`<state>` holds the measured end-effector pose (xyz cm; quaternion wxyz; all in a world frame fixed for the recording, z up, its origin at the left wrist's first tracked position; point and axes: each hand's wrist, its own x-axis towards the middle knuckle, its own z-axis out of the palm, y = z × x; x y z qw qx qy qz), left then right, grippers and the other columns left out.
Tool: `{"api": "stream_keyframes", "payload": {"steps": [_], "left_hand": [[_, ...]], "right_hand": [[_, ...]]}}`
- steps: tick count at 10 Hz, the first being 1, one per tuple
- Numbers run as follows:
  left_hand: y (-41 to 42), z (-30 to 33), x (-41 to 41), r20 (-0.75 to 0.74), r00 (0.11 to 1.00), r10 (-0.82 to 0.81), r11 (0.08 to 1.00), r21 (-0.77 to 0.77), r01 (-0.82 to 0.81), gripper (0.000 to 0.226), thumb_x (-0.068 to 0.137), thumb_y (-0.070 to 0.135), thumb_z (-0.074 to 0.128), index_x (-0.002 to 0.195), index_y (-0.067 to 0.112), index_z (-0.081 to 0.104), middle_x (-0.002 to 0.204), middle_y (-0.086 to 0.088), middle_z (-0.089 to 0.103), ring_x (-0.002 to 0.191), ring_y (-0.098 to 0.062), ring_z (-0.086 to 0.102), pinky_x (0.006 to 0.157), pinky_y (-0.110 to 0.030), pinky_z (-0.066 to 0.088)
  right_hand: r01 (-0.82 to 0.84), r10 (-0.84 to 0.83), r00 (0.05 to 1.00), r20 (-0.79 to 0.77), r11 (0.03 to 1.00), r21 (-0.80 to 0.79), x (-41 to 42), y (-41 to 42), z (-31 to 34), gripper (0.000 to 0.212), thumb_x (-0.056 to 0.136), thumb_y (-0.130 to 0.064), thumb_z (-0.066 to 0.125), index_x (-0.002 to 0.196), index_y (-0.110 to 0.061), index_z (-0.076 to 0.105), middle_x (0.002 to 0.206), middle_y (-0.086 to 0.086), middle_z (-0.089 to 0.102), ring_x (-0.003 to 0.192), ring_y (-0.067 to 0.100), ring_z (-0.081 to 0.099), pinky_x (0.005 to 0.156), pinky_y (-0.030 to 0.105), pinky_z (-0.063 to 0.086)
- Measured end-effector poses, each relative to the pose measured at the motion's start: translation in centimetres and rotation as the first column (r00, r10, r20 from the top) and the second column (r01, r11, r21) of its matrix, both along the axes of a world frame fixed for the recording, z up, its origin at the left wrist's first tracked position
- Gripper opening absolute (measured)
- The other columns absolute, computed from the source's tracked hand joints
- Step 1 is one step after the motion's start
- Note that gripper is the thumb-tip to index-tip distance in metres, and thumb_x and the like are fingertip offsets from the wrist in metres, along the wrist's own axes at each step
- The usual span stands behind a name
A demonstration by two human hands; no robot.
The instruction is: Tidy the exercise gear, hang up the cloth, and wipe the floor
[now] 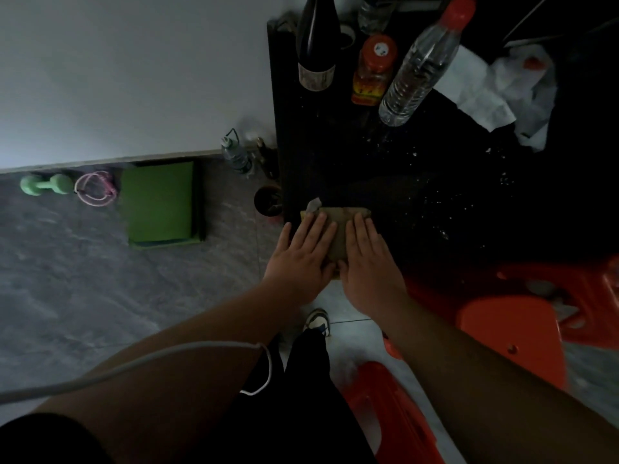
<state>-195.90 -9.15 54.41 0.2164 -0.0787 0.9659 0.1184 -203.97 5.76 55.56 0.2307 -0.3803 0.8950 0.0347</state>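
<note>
A folded olive-brown cloth (pixel 341 222) lies at the near left corner of a black table (pixel 385 169). My left hand (pixel 301 252) and my right hand (pixel 366 259) both press flat on it, fingers spread, side by side. Along the wall on the grey floor (pixel 100 279) sit a light green dumbbell (pixel 45 184), a coiled pink rope (pixel 95 188) and a folded green mat (pixel 160 204). The cloth's near edge is hidden under my palms.
The table holds a dark glass bottle (pixel 315 45), a red-lidded jar (pixel 373 70), a clear plastic bottle (pixel 422 65) and crumpled white paper (pixel 502 85). Red plastic stools (pixel 512 326) stand at right. A small bottle (pixel 236 155) and a dark cup (pixel 268 200) stand on the floor by the table.
</note>
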Motion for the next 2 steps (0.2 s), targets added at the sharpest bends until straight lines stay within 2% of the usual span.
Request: {"api": "stream_keyframes", "payload": {"steps": [1, 2], "left_hand": [[-0.2, 1.4, -0.8, 0.01, 1.0, -0.012, 1.0, -0.013, 0.012, 0.071, 0.098, 0.059, 0.014, 0.156, 0.024, -0.006, 0.165, -0.003, -0.009, 0.151, -0.023, -0.014, 0.121, -0.052, -0.002], [-1.0, 3.7, -0.3, -0.051, 0.995, 0.08, 0.997, 0.01, -0.08, 0.068, 0.1, 0.052, 0.025, 0.156, 0.027, -0.004, 0.166, -0.005, -0.004, 0.151, -0.026, -0.012, 0.122, -0.05, 0.0]], "right_hand": [[0.005, -0.006, 1.0, 0.022, 0.999, 0.049, -0.6, -0.9, 1.4, 0.073, 0.101, -0.042, 0.026, 0.154, -0.008, -0.01, 0.164, 0.013, -0.015, 0.151, 0.027, -0.012, 0.123, 0.046, 0.006], [0.016, -0.016, 1.0, 0.01, 1.0, -0.003, -0.7, -1.7, 3.8, 0.069, 0.102, -0.04, 0.028, 0.156, -0.011, -0.004, 0.165, 0.01, -0.008, 0.152, 0.024, -0.01, 0.124, 0.045, 0.006]]}}
